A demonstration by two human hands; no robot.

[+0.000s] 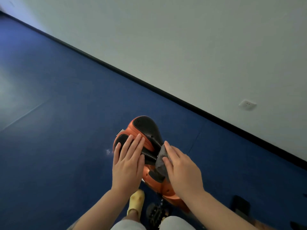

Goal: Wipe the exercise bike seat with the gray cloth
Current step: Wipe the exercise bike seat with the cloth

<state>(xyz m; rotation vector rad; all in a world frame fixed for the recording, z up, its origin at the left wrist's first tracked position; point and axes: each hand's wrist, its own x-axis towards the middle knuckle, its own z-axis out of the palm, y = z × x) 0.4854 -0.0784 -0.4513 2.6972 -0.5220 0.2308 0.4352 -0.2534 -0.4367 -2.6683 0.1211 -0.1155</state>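
Note:
The exercise bike seat (146, 128) is orange with black padded panels and sits low in the middle of the view. My left hand (128, 161) lies flat on the seat's left side, fingers spread and holding nothing. My right hand (181, 170) presses the gray cloth (161, 159) against the seat's right side near the narrow front part. Much of the cloth is hidden under my fingers and palm.
Blue floor (66, 122) surrounds the bike. A white wall (182, 47) with a black baseboard runs diagonally behind, with a socket (247, 105) on it. A black pedal (155, 211), a yellow slipper (136, 201) and a dark block (240, 205) lie below the seat.

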